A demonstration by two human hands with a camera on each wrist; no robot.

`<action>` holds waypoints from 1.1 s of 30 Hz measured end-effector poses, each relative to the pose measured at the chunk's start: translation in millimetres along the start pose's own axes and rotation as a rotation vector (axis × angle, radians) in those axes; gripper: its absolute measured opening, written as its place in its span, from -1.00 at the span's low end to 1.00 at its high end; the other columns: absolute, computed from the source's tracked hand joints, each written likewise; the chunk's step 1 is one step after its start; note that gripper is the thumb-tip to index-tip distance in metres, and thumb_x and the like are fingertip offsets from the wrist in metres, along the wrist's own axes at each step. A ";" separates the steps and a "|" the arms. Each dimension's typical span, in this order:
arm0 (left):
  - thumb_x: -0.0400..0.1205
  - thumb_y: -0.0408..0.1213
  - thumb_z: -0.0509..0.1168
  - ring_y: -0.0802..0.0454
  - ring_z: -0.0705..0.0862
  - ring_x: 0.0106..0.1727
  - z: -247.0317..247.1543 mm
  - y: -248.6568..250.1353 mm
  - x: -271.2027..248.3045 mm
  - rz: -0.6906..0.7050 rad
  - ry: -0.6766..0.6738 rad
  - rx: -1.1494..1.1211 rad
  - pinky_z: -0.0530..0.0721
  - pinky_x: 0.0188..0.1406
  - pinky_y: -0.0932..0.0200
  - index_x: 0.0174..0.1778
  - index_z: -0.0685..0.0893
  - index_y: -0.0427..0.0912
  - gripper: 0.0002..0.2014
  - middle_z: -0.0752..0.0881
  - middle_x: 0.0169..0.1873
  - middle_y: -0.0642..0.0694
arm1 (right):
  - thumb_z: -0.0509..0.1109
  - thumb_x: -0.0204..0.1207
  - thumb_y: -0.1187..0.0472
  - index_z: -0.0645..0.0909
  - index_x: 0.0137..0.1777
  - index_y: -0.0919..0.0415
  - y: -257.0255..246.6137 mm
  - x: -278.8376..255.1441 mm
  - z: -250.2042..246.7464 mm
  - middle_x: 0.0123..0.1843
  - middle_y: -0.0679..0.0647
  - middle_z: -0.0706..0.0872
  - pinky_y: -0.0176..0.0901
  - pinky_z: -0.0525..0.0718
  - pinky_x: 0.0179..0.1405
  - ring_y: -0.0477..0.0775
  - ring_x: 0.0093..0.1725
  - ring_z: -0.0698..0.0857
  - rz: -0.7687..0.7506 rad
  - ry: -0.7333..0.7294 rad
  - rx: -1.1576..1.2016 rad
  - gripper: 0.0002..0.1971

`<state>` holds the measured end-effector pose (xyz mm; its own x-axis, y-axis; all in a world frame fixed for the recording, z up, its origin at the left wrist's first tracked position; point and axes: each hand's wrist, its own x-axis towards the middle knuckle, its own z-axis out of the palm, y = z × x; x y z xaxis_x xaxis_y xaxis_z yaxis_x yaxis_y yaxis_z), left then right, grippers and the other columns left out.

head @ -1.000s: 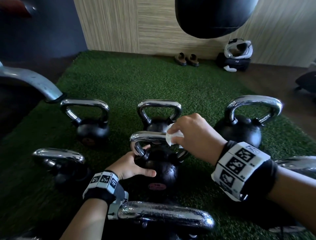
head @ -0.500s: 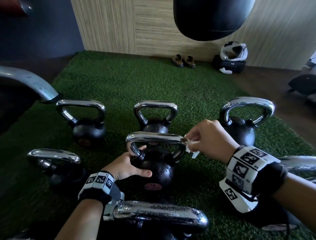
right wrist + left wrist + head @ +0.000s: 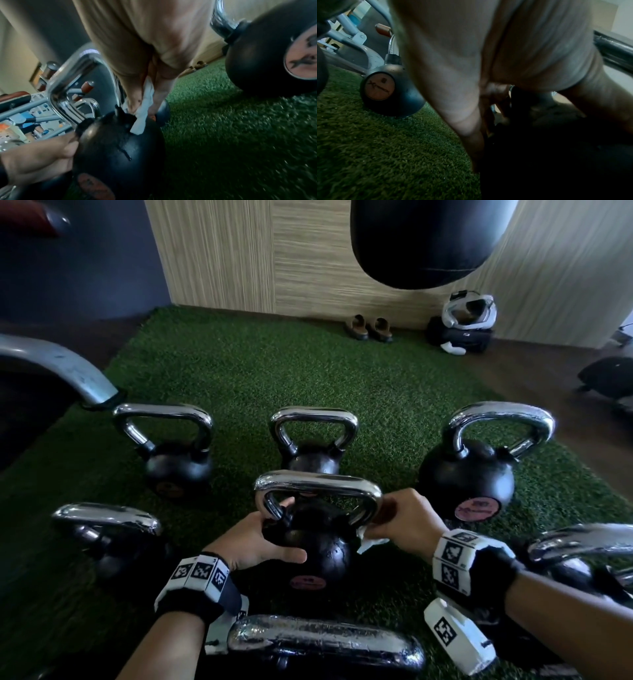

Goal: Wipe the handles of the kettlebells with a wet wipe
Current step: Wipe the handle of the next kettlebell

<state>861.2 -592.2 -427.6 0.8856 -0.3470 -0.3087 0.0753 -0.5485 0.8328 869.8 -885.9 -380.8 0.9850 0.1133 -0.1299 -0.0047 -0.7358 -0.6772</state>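
Ideally, while the left hand (image 3: 255, 542) grips the middle kettlebell (image 3: 317, 546) on the turf, the right hand (image 3: 404, 523), pinching the wet wipe (image 3: 371, 541) at the handle's (image 3: 318, 486) right leg, should wrap it fully around the chrome.

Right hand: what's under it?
Under the right hand, a white wet wipe is pinched against the handle's right leg. Contact patch is covered by fingers.

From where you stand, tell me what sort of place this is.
Most likely a gym or home workout room: several black kettlebells with chrome handles stand on green artificial turf, a black punching bag hangs overhead, and a grey exercise-machine frame sits at left.
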 end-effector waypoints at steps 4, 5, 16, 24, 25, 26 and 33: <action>0.24 0.27 0.68 0.31 0.42 0.57 -1.6 -1.1 -1.0 -0.005 0.035 0.070 0.31 0.51 0.35 0.76 0.23 0.21 0.18 0.46 0.51 0.37 | 0.79 0.21 0.26 0.86 -0.27 -0.10 10.5 5.1 -1.6 -0.32 -0.05 0.87 -0.10 0.78 -0.14 -0.26 -0.30 0.70 -0.009 0.004 0.038 -0.76; 0.18 0.36 0.66 0.29 0.42 0.57 -4.0 -1.3 -2.1 -0.011 0.042 0.114 0.32 0.51 0.33 0.74 0.25 0.26 0.20 0.46 0.52 0.36 | 0.78 0.24 0.27 0.84 -0.30 -0.11 10.6 8.5 -6.2 -0.34 -0.10 0.85 -0.23 0.71 -0.21 -0.25 -0.29 0.72 -0.004 0.053 0.040 -0.75; 0.69 -0.35 0.42 0.27 0.81 0.16 -84.3 79.9 -34.7 0.218 0.589 0.100 0.66 0.32 0.19 0.25 0.78 0.24 -0.63 0.84 0.13 0.21 | 0.73 0.34 0.31 0.82 -0.15 -0.04 -86.9 1.6 -62.9 0.13 -0.01 0.80 -0.21 0.82 -0.10 -0.01 -0.04 0.88 -0.339 0.397 0.473 -0.76; 0.56 0.09 0.29 0.03 0.87 0.03 -61.8 159.8 -48.7 0.332 0.209 -0.323 0.85 0.15 0.06 -0.09 0.89 -0.05 -0.64 0.91 -0.06 -0.06 | 0.80 0.20 0.28 0.84 -0.17 0.05 -128.3 -15.5 -50.4 -0.20 -0.02 0.89 -0.03 0.83 -0.06 0.00 -0.18 0.86 -0.554 0.267 0.429 -0.74; 0.59 0.05 0.30 0.01 0.86 0.00 -59.3 159.3 -49.0 0.332 0.157 -0.396 0.86 0.12 0.06 -0.11 0.91 -0.09 -0.65 0.90 -0.09 -0.12 | 0.81 0.19 0.27 0.82 -0.18 0.05 -129.8 -16.3 -47.5 -0.22 -0.01 0.88 -0.01 0.83 -0.09 0.01 -0.21 0.85 -0.560 0.274 0.409 -0.73; 0.62 -0.01 0.30 -0.01 0.85 -0.01 -58.3 155.7 -47.9 0.339 0.133 -0.441 0.87 0.08 0.09 -0.08 0.91 -0.15 -0.65 0.89 -0.07 -0.19 | 0.82 0.19 0.26 0.79 -0.19 0.06 -130.8 -16.9 -44.6 -0.24 0.00 0.87 0.01 0.83 -0.11 0.04 -0.22 0.84 -0.568 0.289 0.391 -0.72; 0.51 -0.23 0.46 0.08 0.85 0.12 -51.5 143.1 -43.7 0.354 0.202 -0.504 0.79 0.16 0.28 0.20 0.84 -0.16 -0.67 0.90 0.06 -0.10 | 0.68 0.30 0.50 0.69 0.05 0.09 -132.2 -17.7 -28.9 -0.20 -0.03 0.88 -0.20 0.84 -0.06 -0.05 -0.18 0.87 -0.533 0.294 0.438 -0.57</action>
<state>856.9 -616.3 -271.2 0.9614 -0.2645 0.0761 -0.0750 0.0142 0.9971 858.0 -809.8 -268.1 0.8781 0.1522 0.4536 0.4784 -0.2909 -0.8285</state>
